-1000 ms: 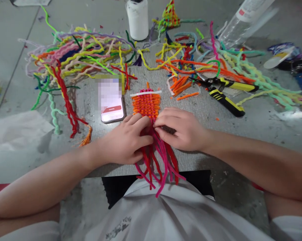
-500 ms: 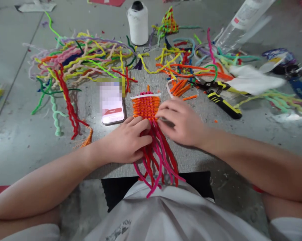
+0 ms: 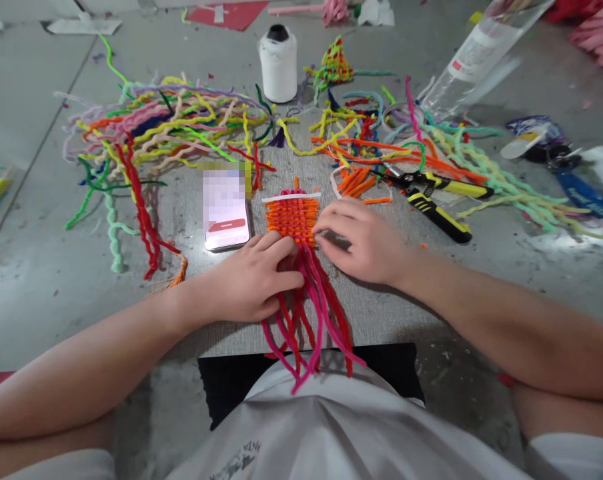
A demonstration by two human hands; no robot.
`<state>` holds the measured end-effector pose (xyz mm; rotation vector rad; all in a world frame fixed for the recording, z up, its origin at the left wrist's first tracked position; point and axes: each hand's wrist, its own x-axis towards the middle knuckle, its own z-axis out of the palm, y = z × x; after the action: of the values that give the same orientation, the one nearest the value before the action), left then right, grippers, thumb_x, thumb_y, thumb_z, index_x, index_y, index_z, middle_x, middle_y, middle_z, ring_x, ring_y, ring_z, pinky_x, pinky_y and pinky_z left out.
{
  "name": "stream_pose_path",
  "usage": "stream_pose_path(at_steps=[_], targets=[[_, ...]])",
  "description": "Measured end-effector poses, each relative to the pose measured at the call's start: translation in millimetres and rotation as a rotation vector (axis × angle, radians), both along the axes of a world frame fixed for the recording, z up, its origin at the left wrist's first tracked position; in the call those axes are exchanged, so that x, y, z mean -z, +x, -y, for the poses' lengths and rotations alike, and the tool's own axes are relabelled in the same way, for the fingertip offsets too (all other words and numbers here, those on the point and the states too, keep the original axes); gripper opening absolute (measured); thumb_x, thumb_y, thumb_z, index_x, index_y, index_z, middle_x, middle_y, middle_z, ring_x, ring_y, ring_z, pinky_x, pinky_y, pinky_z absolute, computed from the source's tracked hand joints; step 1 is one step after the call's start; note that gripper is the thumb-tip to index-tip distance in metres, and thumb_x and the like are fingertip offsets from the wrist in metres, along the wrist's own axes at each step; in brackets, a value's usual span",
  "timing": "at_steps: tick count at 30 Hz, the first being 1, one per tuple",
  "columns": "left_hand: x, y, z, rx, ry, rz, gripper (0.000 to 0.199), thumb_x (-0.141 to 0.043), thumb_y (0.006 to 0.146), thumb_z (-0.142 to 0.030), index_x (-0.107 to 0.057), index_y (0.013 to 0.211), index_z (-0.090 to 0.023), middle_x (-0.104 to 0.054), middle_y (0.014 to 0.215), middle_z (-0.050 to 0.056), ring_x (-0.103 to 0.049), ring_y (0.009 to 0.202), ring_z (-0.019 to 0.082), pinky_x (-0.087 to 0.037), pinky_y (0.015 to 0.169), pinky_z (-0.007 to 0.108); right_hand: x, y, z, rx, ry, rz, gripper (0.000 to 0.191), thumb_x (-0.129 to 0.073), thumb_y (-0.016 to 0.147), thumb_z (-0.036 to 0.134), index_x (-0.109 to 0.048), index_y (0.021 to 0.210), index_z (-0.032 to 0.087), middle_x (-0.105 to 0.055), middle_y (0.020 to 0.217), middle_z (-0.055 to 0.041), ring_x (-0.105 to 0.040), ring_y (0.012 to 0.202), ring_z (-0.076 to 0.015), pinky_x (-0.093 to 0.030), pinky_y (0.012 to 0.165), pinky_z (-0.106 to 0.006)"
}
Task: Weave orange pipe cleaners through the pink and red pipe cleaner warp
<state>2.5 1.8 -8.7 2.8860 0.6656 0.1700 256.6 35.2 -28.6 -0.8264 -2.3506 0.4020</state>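
An orange and pink woven piece [image 3: 292,217] lies on the grey table in front of me, a white strip across its top. Pink and red strands [image 3: 324,300] hang from its lower edge over the table's front edge. My left hand [image 3: 261,277] is closed on the lower left of the weave, fingers curled over the strands. At the lower right edge, my right hand [image 3: 354,240] pinches with thumb and fingertips; an orange strand end seems to be between them, partly hidden.
A phone [image 3: 226,213] lies left of the weave. Behind it is a heap of coloured strands [image 3: 166,120]. Pliers [image 3: 436,207] and cut orange pieces [image 3: 354,182] lie to the right. Farther back stand a white thread cone [image 3: 277,70] and a tilted clear bottle [image 3: 469,63].
The view has shifted slightly, showing more of the far table. A white blurred thing by the pliers is gone from there. Both hands keep nearly the same place at the weave.
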Motion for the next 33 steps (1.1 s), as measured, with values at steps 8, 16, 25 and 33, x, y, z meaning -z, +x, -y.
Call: stream_pose_path(at_steps=[8,16,25,33], targets=[[1.8,0.9,1.3,0.009,0.012,0.018,0.028,-0.065,0.075,-0.011,-0.072,0.100,-0.021,-0.049,0.113,0.013,-0.045,0.096,0.029,-0.047,0.082,0.045,-1.5,-2.6,9.7,-0.139,0.046,0.019,0.012,-0.055,0.098,0.018,-0.067,0.095,0.018,-0.068,0.089,-0.0074,-0.061,0.084,-0.0218,-0.045,0.078,-0.038],[-0.9,-1.0,-1.8,0.018,0.055,0.061,0.021,-0.066,0.085,-0.014,-0.076,0.098,-0.028,-0.055,0.107,0.008,-0.047,0.095,0.026,-0.041,0.081,0.040,-1.7,0.0,7.3,-0.144,0.073,0.013,0.012,-0.055,0.099,0.019,-0.065,0.094,0.018,-0.068,0.085,-0.0053,-0.060,0.080,-0.0203,-0.041,0.075,-0.036],[5.5,2.3,-3.0,0.099,0.238,0.058,0.019,-0.046,0.105,-0.016,-0.064,0.100,-0.019,-0.066,0.109,0.009,-0.052,0.094,0.024,-0.043,0.085,0.039,-2.9,-1.2,9.2,-0.186,0.087,-0.029,0.012,-0.055,0.099,0.018,-0.067,0.096,0.016,-0.068,0.086,-0.0066,-0.059,0.080,-0.0202,-0.044,0.076,-0.036],[-4.0,2.7,-5.3,0.148,0.230,0.137,0.018,-0.045,0.104,-0.017,-0.063,0.100,-0.019,-0.069,0.096,0.006,-0.054,0.091,0.023,-0.043,0.085,0.039,-5.9,-1.7,14.8,-0.315,0.032,0.043,0.020,-0.054,0.101,0.028,-0.067,0.090,0.018,-0.065,0.089,-0.0085,-0.053,0.082,-0.0212,-0.043,0.077,-0.038]])
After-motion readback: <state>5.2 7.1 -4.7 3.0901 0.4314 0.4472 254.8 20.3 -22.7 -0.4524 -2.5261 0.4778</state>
